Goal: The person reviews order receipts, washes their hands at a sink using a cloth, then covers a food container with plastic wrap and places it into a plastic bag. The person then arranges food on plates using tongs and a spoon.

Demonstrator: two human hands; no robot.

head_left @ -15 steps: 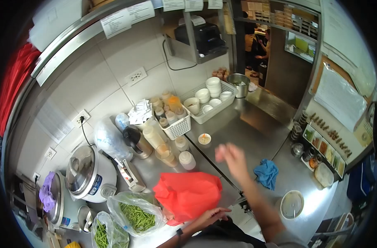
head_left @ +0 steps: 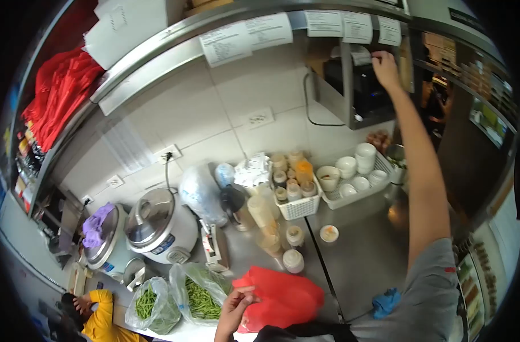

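My right hand (head_left: 384,65) reaches up to the black receipt printer (head_left: 369,91) on the wall shelf, its fingers closed on the white paper slip (head_left: 358,56) coming from it. Low in the view, my left hand (head_left: 239,305) has its fingers pinched together at the left edge of the red bag (head_left: 285,299), which lies on the steel counter. Beside it stand clear bags of green beans (head_left: 200,299).
Two rice cookers (head_left: 163,228) stand at the left. Squeeze bottles (head_left: 293,261), a white basket (head_left: 298,210) and a tray of bowls (head_left: 351,196) line the wall. A person in yellow (head_left: 103,316) is at the lower left. A blue cloth (head_left: 385,303) lies at the right.
My right hand has risen from over the counter to the printer paper. My left hand has moved to the red bag's left edge. The view has turned left, bringing the person in yellow into sight.
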